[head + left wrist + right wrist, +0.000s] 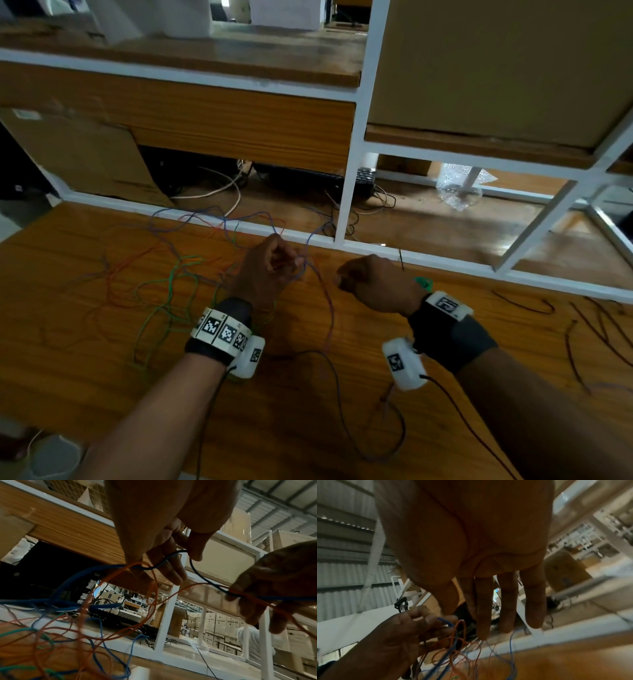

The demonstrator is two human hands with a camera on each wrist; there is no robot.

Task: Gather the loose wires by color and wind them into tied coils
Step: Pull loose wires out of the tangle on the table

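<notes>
Wires (171,274) in blue, orange and green: loose and intertwined on the wooden table (102,370), mostly left of centre and toward the far side, up to the white frame rail (445,262). Further dark strands (596,329) lying well apart at the right.

Left hand (270,270): raised over the middle of the table, thumb and curled fingers pinching a blue wire (200,576), with orange strands (155,582) looped over the same fingers.

Right hand (373,282): just to the right, not touching the left hand, fingers drawn in. Per the left wrist view, pinching the same blue wire together with one orange strand.

Short span of blue wire held between both hands; remainder trailing into the tangle at the left and down toward the near edge.

Step in hand, as judged: separating blue from the mixed heap, ahead of winding. No formed coil visible in either hand.

Next move, as judged:
1. Shed the orange strands from both grips, or risk winding them into the blue bundle.
2. Draw the blue wire out of the tangle hand over hand, slowly.
3. Watch for snags where orange and green cross it.
4. Keep light tension only; stop and free any knot rather than pull.
</notes>
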